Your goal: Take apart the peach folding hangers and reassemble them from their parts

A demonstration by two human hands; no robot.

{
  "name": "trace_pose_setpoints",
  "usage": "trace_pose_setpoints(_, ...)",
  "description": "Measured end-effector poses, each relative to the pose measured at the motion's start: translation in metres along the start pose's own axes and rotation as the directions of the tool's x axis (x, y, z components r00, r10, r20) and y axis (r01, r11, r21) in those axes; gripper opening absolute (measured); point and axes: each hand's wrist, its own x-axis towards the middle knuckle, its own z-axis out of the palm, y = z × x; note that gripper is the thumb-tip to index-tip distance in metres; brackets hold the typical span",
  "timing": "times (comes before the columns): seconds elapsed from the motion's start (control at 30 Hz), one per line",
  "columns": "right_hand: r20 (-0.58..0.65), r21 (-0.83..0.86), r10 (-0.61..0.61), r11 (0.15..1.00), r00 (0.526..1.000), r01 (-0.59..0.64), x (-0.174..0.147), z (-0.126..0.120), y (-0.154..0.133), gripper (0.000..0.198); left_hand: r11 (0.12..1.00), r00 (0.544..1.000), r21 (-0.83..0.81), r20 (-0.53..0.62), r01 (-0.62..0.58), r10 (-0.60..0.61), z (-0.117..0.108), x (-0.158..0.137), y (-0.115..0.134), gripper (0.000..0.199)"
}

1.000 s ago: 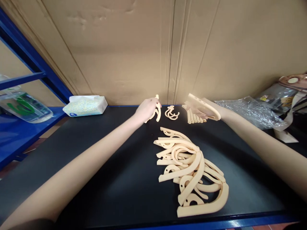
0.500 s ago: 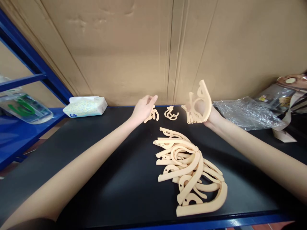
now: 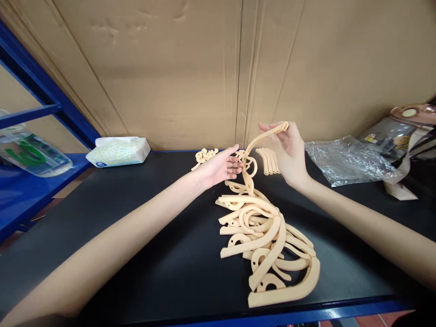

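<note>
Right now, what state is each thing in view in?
Left hand: open, thumb out.
Right hand: closed on held hanger.
Held hanger: tilted.
Hanger pile: overlapping, lying down.
Beige strips: aligned side by side.
Small pieces: heaped.
Plastic wrap: crumpled.
Tissue pack: lying flat.
Bottle: opening unclear.

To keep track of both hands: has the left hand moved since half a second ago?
Yes: the left hand has moved right, farther from the tissue pack, and slightly nearer the wearer.
</note>
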Motion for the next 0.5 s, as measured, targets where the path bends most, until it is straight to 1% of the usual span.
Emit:
trace_pose_setpoints(0.07, -0.009, -0.092, -0.028, 0.995, 1.000, 0.027, -0.006, 0.003, -0.009, 0.009, 0.996, 0.994, 0.065, -0.086, -0.057, 0.063, 0.002, 0.000, -0.005, 0.037)
trace_pose_setpoints(0.17, -0.069, -0.242, -0.036, 0.970, 0.997, 0.018, -0.010, 0.005, -0.019, 0.016, 0.985, 0.981, 0.109, -0.129, -0.132, 0.146, 0.005, -0.001, -0.009, 0.037)
trace_pose_setpoints(0.2, -0.084, -0.285, -0.023, 0.959, 0.996, -0.002, -0.011, 0.005, -0.021, 0.020, 0.985, 0.982, 0.100, -0.109, -0.141, 0.152, 0.005, -0.001, -0.009, 0.036)
trace_pose_setpoints(0.27, -0.083, -0.338, 0.003, 0.940, 0.997, -0.031, -0.012, 0.004, -0.022, 0.024, 0.989, 0.989, 0.023, -0.016, -0.148, 0.149, 0.006, -0.001, -0.007, 0.032)
trace_pose_setpoints(0.33, -0.047, -0.334, -0.013, 0.943, 0.999, -0.004, -0.012, 0.001, -0.018, 0.020, 0.984, 0.984, -0.079, 0.061, -0.161, 0.166, 0.005, 0.000, -0.002, 0.023)
trace_pose_setpoints(0.37, -0.029, -0.323, -0.043, 0.946, 0.999, 0.032, -0.012, 0.000, -0.015, 0.015, 0.978, 0.981, -0.117, 0.074, -0.171, 0.180, 0.004, 0.000, 0.000, 0.018)
trace_pose_setpoints(0.43, 0.011, -0.324, -0.098, 0.941, 0.995, 0.096, -0.011, -0.004, -0.007, 0.007, 0.974, 0.980, -0.131, 0.054, -0.182, 0.191, 0.001, 0.000, 0.004, 0.010)
trace_pose_setpoints(0.5, 0.070, -0.429, -0.070, 0.898, 0.995, 0.093, -0.007, -0.009, 0.002, 0.008, 0.981, 0.985, -0.117, 0.052, -0.156, 0.163, -0.001, -0.002, 0.007, 0.005)
